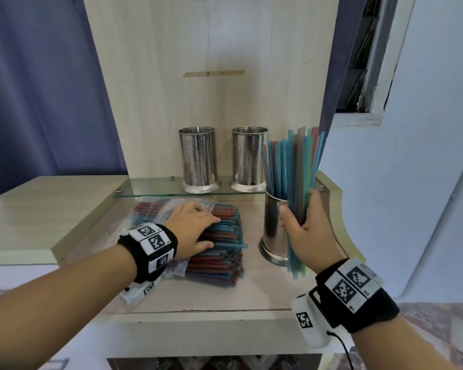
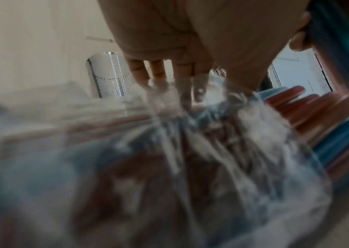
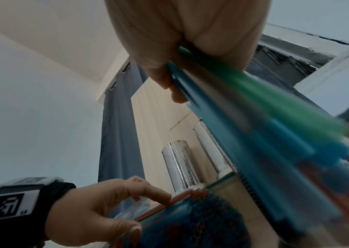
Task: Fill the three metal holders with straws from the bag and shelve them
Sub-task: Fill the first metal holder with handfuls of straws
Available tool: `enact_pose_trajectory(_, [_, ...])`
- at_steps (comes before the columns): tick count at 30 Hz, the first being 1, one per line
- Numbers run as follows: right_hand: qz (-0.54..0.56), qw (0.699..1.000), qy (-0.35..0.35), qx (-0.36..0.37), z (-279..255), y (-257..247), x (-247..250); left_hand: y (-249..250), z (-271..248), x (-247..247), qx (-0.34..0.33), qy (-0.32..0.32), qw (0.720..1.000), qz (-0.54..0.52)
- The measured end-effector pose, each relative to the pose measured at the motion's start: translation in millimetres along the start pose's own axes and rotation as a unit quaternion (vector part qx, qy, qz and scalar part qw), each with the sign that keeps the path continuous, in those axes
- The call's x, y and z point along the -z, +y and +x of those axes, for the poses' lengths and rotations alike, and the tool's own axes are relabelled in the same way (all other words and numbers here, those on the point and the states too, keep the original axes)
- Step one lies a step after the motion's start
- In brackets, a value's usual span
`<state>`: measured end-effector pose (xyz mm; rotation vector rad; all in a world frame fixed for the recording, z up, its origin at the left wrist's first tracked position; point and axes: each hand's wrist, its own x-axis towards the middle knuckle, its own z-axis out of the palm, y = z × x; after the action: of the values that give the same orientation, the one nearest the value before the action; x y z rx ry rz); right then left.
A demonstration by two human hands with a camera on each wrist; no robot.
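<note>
No readable text, brand or number anywhere. Only signs were black-and-white square fiducial markers on the left wristband (image 1: 150, 245) and right wristband (image 1: 354, 285), plus one each on the white camera units under the wrists. Tiny characters sat at marker corners, too small to read. In the right wrist view, the left wristband's marker (image 3: 8, 205) also showed only small, illegible characters.

blue curtain (image 1: 38, 89) behind the pale wood cabinet (image 1: 211, 49) (strip of tape (image 1: 213, 73) on its back panel)
</note>
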<state>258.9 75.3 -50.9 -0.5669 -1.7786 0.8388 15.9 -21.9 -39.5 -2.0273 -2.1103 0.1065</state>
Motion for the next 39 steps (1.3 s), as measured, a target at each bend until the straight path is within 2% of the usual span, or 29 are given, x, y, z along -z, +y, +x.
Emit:
enact_pose_trajectory(6, [0.048,0.998,-0.041,-0.026,-7.3,2.3,-8.4,11.2,8.3,-3.0,0.016,-0.026,0.999,0.029])
enact_pose_trajectory(11, [0.008,0.999,-0.048,-0.019,-11.3,14.1,-14.4,15.9,13.1,-4.5,0.016,-0.030,0.999,0.022])
enact_pose_trajectory(16, [-0.008,0.999,-0.038,-0.033,-14.9,23.0,-17.5,15.7,13.1,1.8,-0.002,0.012,1.000,0.015])
enact_pose_trajectory(21, [-0.009,0.999,-0.028,-0.039,-16.3,28.7,-18.3,16.9,16.8,14.7,-0.032,0.105,0.993,-0.050])
enact_pose_trajectory(27, [0.011,1.000,-0.015,-0.019,-15.5,28.2,-22.6,24.4,25.3,48.6,-0.066,0.186,0.955,-0.223])
enact_pose_trajectory(35, [0.035,0.999,0.000,0.001,-9.6,26.6,-22.4,41.7,27.3,79.9,-0.070,0.258,0.914,-0.304])
enact_pose_trajectory(39, [0.065,0.998,0.017,0.019,-5.9,15.0,-21.3,49.0,30.3,93.9,-0.095,0.323,0.876,-0.346])
